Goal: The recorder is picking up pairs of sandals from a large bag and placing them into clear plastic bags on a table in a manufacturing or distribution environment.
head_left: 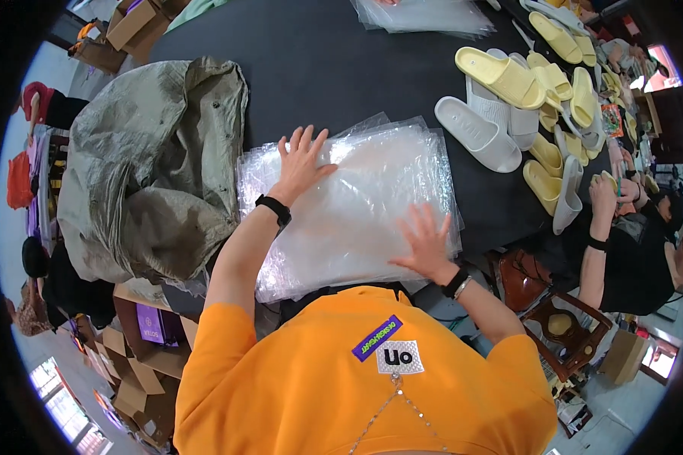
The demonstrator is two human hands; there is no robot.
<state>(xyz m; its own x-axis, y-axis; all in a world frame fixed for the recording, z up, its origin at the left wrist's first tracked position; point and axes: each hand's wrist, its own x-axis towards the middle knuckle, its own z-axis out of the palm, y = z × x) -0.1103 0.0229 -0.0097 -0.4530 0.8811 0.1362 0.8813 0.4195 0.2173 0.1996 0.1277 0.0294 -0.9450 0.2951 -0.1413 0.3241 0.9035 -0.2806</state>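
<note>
A stack of clear plastic bags (357,220) lies on the black table in front of me, its edges slightly uneven. My left hand (302,168) rests flat on the upper left part of the stack, fingers spread, a dark band on the wrist. Over the lower right of the stack is my right hand (426,246), fingers apart and a little blurred. Whether it touches the plastic I cannot tell. Neither hand holds anything.
A crumpled olive-green cloth (148,174) covers the table's left side. Yellow and white slippers (501,80) are heaped at the right, where a co-worker (630,258) handles something. More clear bags (425,17) lie at the far edge. Cardboard boxes (140,387) stand at lower left.
</note>
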